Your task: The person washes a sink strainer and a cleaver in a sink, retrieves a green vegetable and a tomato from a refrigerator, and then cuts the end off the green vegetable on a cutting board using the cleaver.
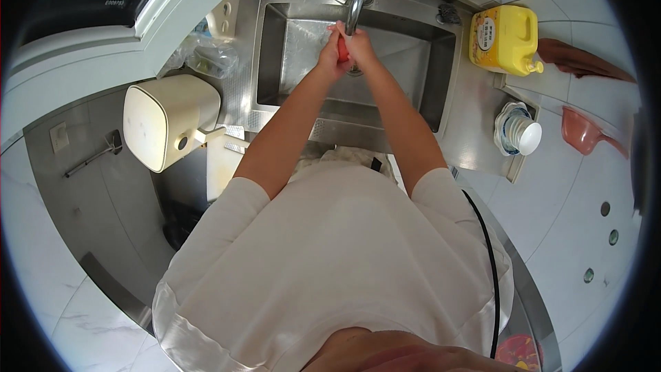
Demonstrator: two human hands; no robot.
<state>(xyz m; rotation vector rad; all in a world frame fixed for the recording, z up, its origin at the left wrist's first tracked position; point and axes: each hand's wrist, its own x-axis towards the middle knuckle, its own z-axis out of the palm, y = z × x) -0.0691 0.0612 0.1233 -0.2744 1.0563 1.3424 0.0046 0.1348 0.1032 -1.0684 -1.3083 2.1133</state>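
Note:
Under the chrome faucet (pixel 357 2), my left hand (pixel 329 61) and my right hand (pixel 363 50) are together around a smooth red object (pixel 342 49). It looks like a tomato, though my fingers and palms cover much of it. Both hands are over the stainless steel sink basin (pixel 304 54), above its drain (pixel 355 70). The spout comes down right at my right hand. Whether water is running cannot be made out.
Left of the sink stand a cream air fryer (pixel 173 119) and a clear plastic bag (pixel 211 57). On the right are a yellow detergent jug (pixel 503 40), stacked bowls (pixel 518 129) and a steel scrubber (pixel 449 14). A pink dipper (pixel 583 132) and a brown cloth (pixel 578 57) hang beyond.

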